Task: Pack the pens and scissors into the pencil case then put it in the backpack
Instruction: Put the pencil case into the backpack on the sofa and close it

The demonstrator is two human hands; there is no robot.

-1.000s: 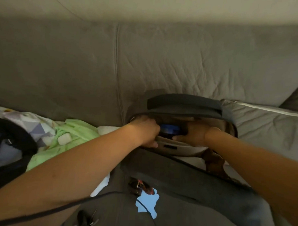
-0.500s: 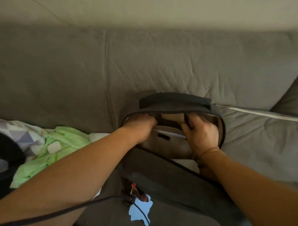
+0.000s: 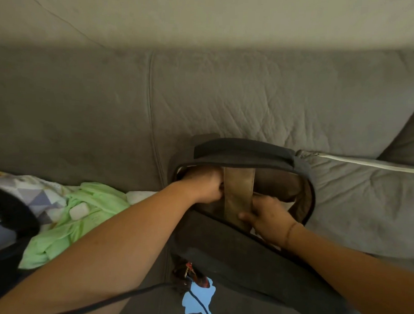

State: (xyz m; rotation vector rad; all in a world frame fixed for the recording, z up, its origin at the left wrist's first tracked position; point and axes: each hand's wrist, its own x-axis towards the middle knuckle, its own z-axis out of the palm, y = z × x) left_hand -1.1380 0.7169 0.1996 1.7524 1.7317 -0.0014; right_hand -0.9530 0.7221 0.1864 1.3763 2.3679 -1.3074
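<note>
Grey backpack (image 3: pixel 233 258) stands open on grey sofa (image 3: pixel 250 99), no readable writing. Left hand (image 3: pixel 204 183) is fisted inside the opening beside tan strap (image 3: pixel 238 193); right hand (image 3: pixel 267 214) pinches the strap's lower edge. Pencil case is out of sight. Green cloth (image 3: pixel 82 213) lies left.

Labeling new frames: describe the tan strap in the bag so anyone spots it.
Start at the grey sofa, then the dark backpack leaning on it, mouth open. The tan strap runs vertically across that opening between the left hand and right hand; it is the only flat, light-brown band there.
</note>
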